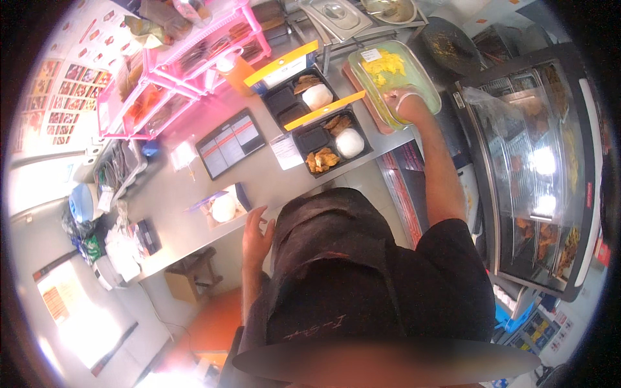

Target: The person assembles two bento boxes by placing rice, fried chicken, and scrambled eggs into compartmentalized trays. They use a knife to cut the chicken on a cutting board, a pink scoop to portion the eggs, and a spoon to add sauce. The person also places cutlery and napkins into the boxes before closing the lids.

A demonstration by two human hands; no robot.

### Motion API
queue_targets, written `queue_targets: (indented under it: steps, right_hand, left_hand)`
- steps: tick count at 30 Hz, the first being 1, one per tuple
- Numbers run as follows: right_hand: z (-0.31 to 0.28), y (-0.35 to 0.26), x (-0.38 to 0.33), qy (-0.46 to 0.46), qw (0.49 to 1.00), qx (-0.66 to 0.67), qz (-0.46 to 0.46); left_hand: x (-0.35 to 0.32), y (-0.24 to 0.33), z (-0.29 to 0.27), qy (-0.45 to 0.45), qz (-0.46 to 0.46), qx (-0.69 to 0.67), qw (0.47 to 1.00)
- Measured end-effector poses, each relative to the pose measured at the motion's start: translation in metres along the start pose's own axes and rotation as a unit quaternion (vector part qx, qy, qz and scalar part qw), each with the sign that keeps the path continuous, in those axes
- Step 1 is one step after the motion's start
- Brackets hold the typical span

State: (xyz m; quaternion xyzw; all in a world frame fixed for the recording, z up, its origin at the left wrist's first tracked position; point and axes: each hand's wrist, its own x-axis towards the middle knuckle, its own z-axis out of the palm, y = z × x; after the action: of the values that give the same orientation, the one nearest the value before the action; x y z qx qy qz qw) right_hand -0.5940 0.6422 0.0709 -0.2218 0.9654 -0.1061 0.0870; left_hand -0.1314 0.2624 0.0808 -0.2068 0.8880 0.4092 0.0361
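Note:
My right hand [398, 101] reaches into a shallow clear-green tub [428, 72] that holds yellow food pieces [386, 67]. Its fingers look bunched together at the near side of the food, and whatever they hold is hidden. A pale band shows at that wrist. Left of the tub lie two black compartment meal boxes. The nearer box [313, 140] holds a white rice mound [349, 143], brown meat and orange-brown fried pieces. In the farther box [283, 105] are rice and brown meat. My left hand [258, 234] hangs open by the counter's front edge, holding nothing, its fingers loosely curled.
A tablet [230, 143] lies on the steel counter [169, 227], with a small rice-filled box [224, 205] closer to me. Pink racks [187, 71] stand at the back left. On the right is a glass-fronted food display cabinet [511, 168]. Lidded steel pans [336, 18] sit behind the tub.

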Motion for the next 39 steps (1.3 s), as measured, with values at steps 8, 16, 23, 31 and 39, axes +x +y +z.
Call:
queue_targets:
  steps: [8, 16, 23, 31, 39]
  right_hand:
    - [-0.057, -0.066, -0.060, 0.032, 0.930, 0.341, 0.137]
    - [0.013, -0.219, -0.132, 0.001, 0.864, 0.503, 0.007]
    - [-0.007, -0.070, -0.080, 0.072, 0.970, 0.226, 0.054]
    - [0.033, 0.018, 0.017, 0.026, 0.990, -0.013, -0.141]
    - [0.069, 0.034, 0.084, 0.091, 0.970, -0.015, -0.225]
  left_hand:
    - [0.051, 0.092, 0.041, -0.082, -0.064, -0.208, 0.973]
    - [0.094, 0.173, 0.073, -0.106, -0.070, -0.214, 0.969]
    - [0.082, 0.139, 0.073, -0.048, -0.111, -0.203, 0.972]
    - [0.049, 0.086, 0.067, -0.030, -0.141, -0.191, 0.971]
    - [0.009, 0.047, 0.067, 0.028, -0.197, -0.225, 0.954]
